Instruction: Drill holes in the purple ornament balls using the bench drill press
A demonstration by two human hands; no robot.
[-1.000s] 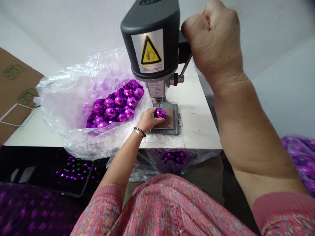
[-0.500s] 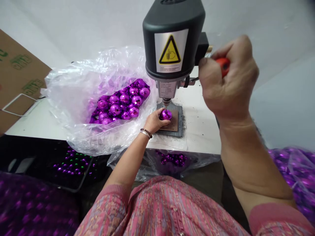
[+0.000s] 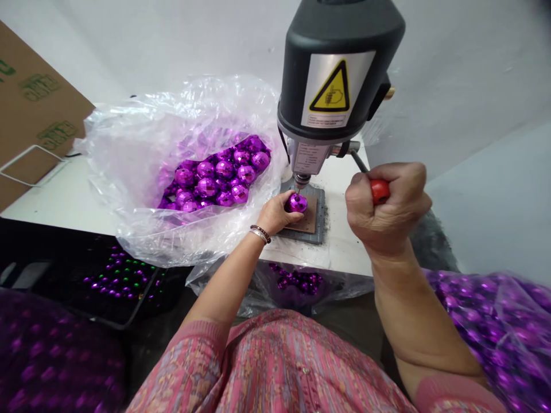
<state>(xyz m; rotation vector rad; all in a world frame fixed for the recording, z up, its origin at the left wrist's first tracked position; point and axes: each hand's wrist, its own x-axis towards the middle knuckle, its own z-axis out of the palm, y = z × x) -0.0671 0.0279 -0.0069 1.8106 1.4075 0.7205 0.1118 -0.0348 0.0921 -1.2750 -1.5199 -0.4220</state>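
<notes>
Our left hand (image 3: 276,215) is closed on a shiny purple ball (image 3: 296,205), thumb on the near side and fingers on the far side. The ball sits on a brown board (image 3: 309,221), on top of the grey base (image 3: 319,225) of the drill press (image 3: 340,28). It is round and faceted, so we can make out no long axis; its upper side faces the drill bit (image 3: 298,190), which points down at it. We cannot tell how far, if at all, the tip has gone in. Our right hand (image 3: 390,209) is clenched around the red knob (image 3: 379,191) at the lower end of the lever (image 3: 358,161). On the front of the press, a pale label (image 3: 317,113) carries a yellow warning triangle (image 3: 332,94) with a black border and a hand-like sign (the print beneath is too small for us to read). A smaller plate (image 3: 306,158) lower down also has fine print. No brand name is clear to us. To the left on the white worktop (image 3: 344,241), an open clear bag (image 3: 142,229) holds more purple balls (image 3: 206,187). Beyond its left side stands a brown carton (image 3: 26,126) with green stamped lettering, too blurred to read surely.
</notes>
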